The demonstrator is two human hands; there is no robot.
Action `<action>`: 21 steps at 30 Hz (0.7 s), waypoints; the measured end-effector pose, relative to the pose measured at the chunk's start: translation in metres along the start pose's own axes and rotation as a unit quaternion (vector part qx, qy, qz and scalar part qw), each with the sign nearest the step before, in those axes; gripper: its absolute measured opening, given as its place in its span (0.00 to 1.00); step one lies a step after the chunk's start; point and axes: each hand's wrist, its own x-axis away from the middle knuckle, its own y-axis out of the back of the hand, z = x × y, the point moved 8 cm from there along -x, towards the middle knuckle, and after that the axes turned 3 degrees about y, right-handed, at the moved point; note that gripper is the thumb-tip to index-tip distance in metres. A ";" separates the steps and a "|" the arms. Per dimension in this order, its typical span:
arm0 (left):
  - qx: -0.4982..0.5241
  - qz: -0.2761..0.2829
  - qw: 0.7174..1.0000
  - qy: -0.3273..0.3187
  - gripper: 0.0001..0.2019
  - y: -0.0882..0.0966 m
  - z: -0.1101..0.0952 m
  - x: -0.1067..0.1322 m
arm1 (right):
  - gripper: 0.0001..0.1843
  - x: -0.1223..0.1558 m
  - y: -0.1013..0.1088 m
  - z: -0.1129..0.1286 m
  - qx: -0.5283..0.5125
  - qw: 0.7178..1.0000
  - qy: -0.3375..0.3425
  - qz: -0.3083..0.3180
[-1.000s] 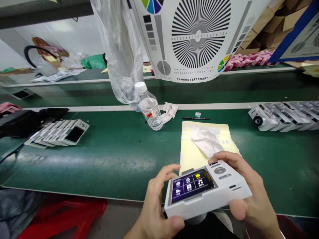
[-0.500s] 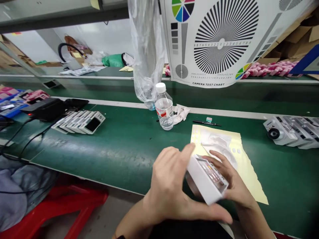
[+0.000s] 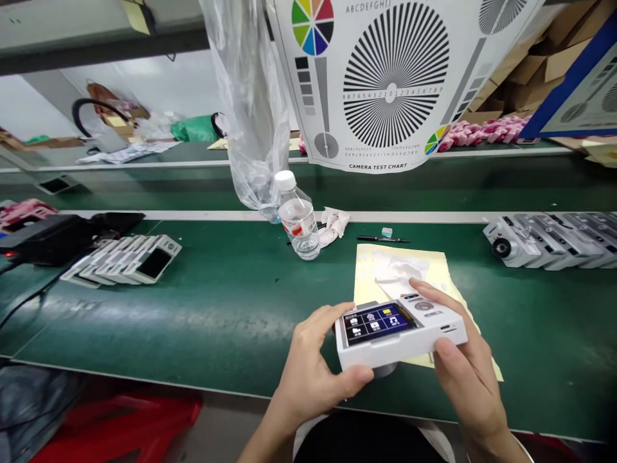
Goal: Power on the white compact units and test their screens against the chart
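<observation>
A white digital camera (image 3: 400,328) is held between both hands above the front of the bench, its lit screen (image 3: 378,323) facing up and showing a menu of icons. My left hand (image 3: 313,360) grips the screen end, thumb along the lower edge and fingers at the far side. My right hand (image 3: 465,366) holds the button end, with its thumb at the slotted side and a finger over the top. Part of the lens shows under the body. Beneath lies a yellow paper sheet (image 3: 446,270) with a crumpled white wipe (image 3: 398,267) and small round stickers on it.
A water bottle (image 3: 299,218), a crumpled tissue (image 3: 334,226) and a black pen (image 3: 383,239) are at the back. Rows of cameras stand left (image 3: 157,260) and right (image 3: 513,241). A camera test chart (image 3: 332,151) hangs above, beside a plastic bag (image 3: 250,128).
The camera has turned from an upright, tilted pose to nearly level, screen up, with its menu visible. My left hand has closed on its left end. The view has shifted right.
</observation>
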 end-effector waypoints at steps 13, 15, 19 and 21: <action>-0.025 0.026 0.998 -0.053 0.33 -0.007 0.002 0.001 | 0.20 -0.003 0.004 0.003 -0.055 0.998 0.019 0.001; -0.017 0.030 0.998 -0.043 0.33 -0.008 0.005 0.002 | 0.21 -0.003 0.002 0.002 -0.060 0.998 0.016 0.010; 0.002 0.050 0.998 -0.023 0.32 -0.014 0.010 0.003 | 0.22 -0.003 0.000 0.003 -0.058 0.998 0.017 0.026; 0.009 0.070 0.997 -0.016 0.32 -0.018 0.012 0.005 | 0.21 -0.003 -0.001 0.003 -0.055 0.998 0.019 0.030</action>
